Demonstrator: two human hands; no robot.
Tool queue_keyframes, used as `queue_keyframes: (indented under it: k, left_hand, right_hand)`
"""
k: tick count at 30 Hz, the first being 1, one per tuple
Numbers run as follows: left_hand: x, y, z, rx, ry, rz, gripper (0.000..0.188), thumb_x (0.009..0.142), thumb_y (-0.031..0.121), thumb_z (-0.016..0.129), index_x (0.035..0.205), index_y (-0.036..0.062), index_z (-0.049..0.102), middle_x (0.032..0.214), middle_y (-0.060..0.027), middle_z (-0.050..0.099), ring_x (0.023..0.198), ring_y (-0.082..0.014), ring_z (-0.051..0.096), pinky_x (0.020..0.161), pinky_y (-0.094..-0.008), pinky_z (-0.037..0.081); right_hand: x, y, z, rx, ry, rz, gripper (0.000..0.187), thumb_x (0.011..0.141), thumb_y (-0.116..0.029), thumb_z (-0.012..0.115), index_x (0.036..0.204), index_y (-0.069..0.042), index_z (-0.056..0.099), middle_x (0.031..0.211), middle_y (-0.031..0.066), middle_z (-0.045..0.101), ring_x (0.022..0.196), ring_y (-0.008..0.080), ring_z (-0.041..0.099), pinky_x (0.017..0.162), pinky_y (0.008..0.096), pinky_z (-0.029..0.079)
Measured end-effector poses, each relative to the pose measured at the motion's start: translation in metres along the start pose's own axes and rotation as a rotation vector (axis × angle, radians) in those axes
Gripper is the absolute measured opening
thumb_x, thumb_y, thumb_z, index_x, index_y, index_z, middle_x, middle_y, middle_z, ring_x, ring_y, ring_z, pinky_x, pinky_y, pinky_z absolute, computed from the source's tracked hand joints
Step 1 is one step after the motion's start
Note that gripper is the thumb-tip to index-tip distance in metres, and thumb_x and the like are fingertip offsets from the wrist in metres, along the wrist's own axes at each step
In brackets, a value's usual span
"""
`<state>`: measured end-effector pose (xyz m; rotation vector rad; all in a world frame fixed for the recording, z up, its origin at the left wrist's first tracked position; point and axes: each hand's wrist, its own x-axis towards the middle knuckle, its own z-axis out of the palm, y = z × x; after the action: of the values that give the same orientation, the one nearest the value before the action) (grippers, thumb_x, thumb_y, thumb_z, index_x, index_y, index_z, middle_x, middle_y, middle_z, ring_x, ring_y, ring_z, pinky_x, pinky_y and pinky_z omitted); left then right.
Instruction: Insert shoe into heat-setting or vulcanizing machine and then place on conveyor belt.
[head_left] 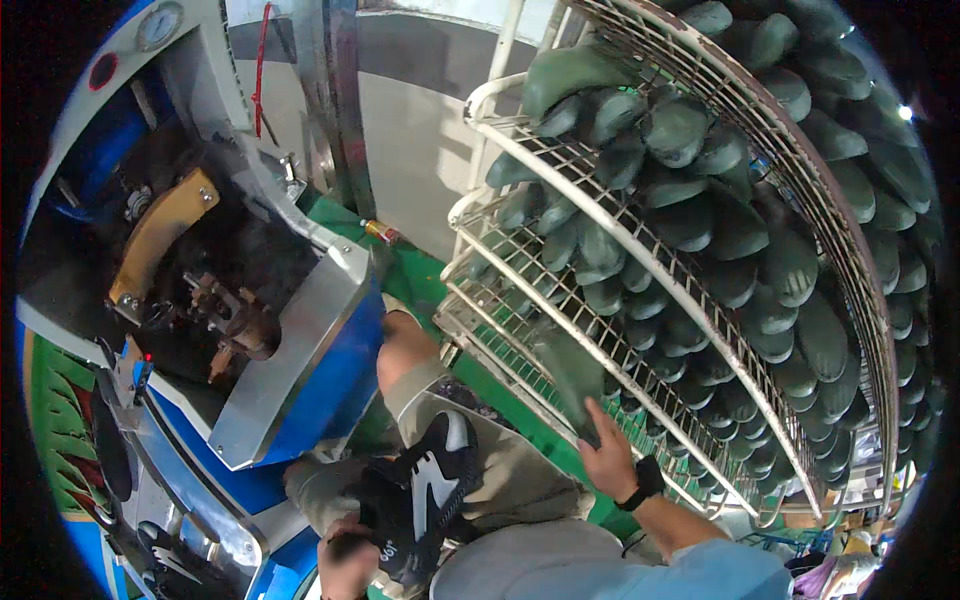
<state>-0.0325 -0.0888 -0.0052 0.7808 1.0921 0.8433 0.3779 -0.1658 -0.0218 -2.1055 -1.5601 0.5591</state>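
Note:
A black shoe with white side panels (430,490) lies across my lap, its toe pointing up and away from me. My left hand (345,565) is closed at the shoe's dark collar end, its fingers partly blurred. On the right, my right hand (610,460), with a dark band on the wrist, grips the end of a green shoe last (570,375). That last is smeared by motion and stands in front of the lower tiers of a white wire rack (620,220).
Many dark green shoe lasts (690,210) are piled on the rack's tiers. To the left stands a blue and grey machine (300,350) with a yellow curved bar (165,240) and a metal clamp (235,320). Another black shoe (170,560) sits at the lower left. The floor is green.

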Motion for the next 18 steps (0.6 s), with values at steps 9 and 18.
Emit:
queue_keyframes:
  k: [9,18]
  left_hand:
    - [-0.009,0.065,0.028,0.633,-0.324,-0.066,0.065,0.069,0.016,0.089,0.123,-0.0055,0.060,0.110,-0.0084,0.067,0.099,-0.0174,0.063,0.087,-0.0300,0.050]
    - [-0.034,0.042,0.007,0.346,-0.011,-0.151,0.040,0.070,0.016,0.085,0.101,-0.0031,0.069,0.088,-0.0094,0.071,0.081,-0.0210,0.068,0.074,-0.0325,0.054]
  right_hand:
    - [0.065,0.066,0.048,-0.015,0.470,0.262,0.067,0.087,-0.012,0.065,0.144,0.004,0.034,0.137,0.0344,0.043,0.122,0.0498,0.044,0.105,0.0517,0.035]
    - [-0.011,0.028,0.032,-0.073,0.381,0.317,0.073,0.085,-0.006,0.063,0.150,0.001,0.030,0.135,0.0313,0.040,0.127,0.0478,0.039,0.107,0.0487,0.035]
